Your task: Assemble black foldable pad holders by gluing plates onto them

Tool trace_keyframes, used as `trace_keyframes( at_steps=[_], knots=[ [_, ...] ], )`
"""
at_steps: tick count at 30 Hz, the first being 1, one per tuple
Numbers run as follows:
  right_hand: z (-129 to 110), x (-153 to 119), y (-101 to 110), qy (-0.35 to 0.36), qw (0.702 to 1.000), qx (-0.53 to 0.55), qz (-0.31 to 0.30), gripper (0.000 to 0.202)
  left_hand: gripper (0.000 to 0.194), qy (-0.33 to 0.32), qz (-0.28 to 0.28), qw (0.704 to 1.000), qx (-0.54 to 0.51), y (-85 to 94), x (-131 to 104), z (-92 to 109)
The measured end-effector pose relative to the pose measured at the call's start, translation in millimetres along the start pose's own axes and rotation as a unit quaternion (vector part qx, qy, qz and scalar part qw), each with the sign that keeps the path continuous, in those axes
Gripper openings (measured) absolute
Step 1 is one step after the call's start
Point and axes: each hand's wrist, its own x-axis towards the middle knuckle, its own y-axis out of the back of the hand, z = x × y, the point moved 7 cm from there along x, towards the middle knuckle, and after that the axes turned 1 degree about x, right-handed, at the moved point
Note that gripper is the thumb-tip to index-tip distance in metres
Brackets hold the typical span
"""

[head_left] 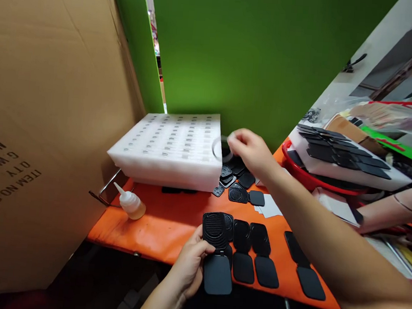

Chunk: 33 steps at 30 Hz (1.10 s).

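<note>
My left hand [192,263] holds a black two-panel piece [218,274], thumb across its narrow joint. The upper panel has raised curved ridges and the lower one is smooth. Similar black pieces [243,267] lie in a row just right of it. My right hand [246,146] is raised with fingers curled together, near the right end of a white foam block [171,142] set with rows of small metallic bits. A pale ring [228,157], perhaps a tape roll, sits beside those fingers. Whatever the fingers pinch is too small to name.
A squeeze bottle [132,206] with amber liquid stands on the orange table cover [164,227]. A big cardboard box [52,114] rises on the left, a green panel [252,58] behind. At right, a red basin [297,171] bears foam with stacked black pieces.
</note>
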Motion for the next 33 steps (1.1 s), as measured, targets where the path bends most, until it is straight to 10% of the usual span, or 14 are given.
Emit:
trace_keyframes(
  at_steps=[7, 18, 23, 33],
  knots=[
    [63, -176, -45, -0.176, 0.974, 0.065, -0.128, 0.019, 0.045, 0.01, -0.003, 0.997, 0.073, -8.4, 4, -23],
    [60, -199, -24, -0.111, 0.981, -0.14, -0.07, 0.019, 0.039, -0.016, -0.063, 0.992, 0.109, -36.1, 2, -52],
    [86, -215, -23, -0.19, 0.98, 0.032, -0.059, 0.017, 0.035, -0.019, -0.05, 0.988, 0.146, -38.6, 1, -54],
    [109, -262, -55, -0.372, 0.82, 0.414, -0.132, 0.038, 0.037, -0.048, -0.045, 0.979, 0.192, -43.6, 2, -62]
  ],
)
